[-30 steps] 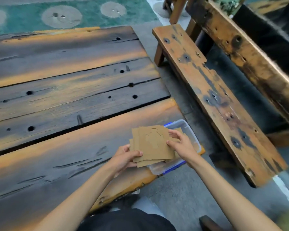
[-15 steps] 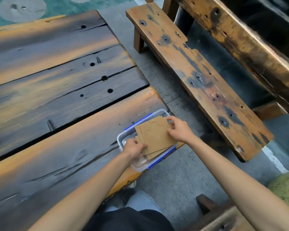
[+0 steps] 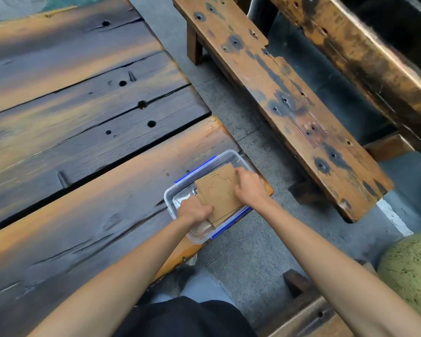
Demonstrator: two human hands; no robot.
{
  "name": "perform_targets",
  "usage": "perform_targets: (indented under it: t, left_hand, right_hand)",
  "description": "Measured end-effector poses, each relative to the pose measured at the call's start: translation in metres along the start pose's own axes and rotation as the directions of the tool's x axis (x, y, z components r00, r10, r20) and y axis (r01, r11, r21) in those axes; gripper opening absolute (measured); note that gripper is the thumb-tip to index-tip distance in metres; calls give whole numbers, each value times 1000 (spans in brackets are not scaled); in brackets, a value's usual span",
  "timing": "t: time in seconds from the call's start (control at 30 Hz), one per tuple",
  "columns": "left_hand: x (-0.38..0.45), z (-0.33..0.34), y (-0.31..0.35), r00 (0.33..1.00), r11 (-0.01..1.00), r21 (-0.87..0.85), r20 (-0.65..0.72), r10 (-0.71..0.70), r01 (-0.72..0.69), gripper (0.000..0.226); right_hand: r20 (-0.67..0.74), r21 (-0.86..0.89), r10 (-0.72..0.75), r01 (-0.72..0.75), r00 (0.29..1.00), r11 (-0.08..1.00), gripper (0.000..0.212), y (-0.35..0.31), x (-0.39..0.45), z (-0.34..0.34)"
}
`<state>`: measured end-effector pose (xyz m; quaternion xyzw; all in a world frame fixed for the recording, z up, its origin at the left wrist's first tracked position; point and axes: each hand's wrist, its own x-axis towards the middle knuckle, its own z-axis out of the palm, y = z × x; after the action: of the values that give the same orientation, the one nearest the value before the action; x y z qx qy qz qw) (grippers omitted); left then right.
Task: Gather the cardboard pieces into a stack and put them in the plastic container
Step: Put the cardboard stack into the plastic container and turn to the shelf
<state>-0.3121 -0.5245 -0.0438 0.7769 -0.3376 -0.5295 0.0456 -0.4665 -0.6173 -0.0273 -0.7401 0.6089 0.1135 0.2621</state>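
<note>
A stack of brown cardboard pieces (image 3: pixel 218 190) with cut outlines on the top sheet lies over the clear plastic container (image 3: pixel 171 193), which has blue clips and sits at the table's near right corner. My left hand (image 3: pixel 195 210) grips the stack's near left edge. My right hand (image 3: pixel 249 187) grips its far right edge. The stack sits at or just inside the container's rim, tilted slightly; its lower sheets are hidden.
The dark, worn wooden table (image 3: pixel 83 142) spreads to the left. A weathered wooden bench (image 3: pixel 277 93) stands to the right across a strip of concrete floor (image 3: pixel 248 251). A greenish round object (image 3: pixel 411 268) lies at the lower right.
Both hands have carried the cardboard stack from beside the container to over it and lowered it toward the inside. The view has tilted further down.
</note>
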Motion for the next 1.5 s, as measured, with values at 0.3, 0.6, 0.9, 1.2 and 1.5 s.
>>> perform_targets:
  t: [0.3, 0.6, 0.9, 1.2, 1.5]
  left_hand:
    - [-24, -34, -14, 957, 903, 321, 36, 289, -284, 32]
    - [-48, -47, -26, 709, 609, 503, 9, 705, -613, 46]
    - [-61, -35, -25, 498, 276, 636, 198, 844, -720, 80]
    - [-74, -9, -17, 447, 147, 636, 342, 827, -757, 91]
    - [-111, 60, 13, 266, -127, 563, 562, 783, -817, 87]
  right_hand:
    - [-120, 157, -21, 40, 993, 987, 50, 19, -42, -6]
    - [-317, 245, 49, 32, 947, 969, 54, 19, -94, 16]
    - [-416, 286, 257, -143, 873, 947, 74, 22, -173, 36]
    - [-472, 310, 472, -361, 745, 880, 80, 34, -258, 62]
    - [-453, 462, 702, -529, 549, 712, 81, 59, -348, 88]
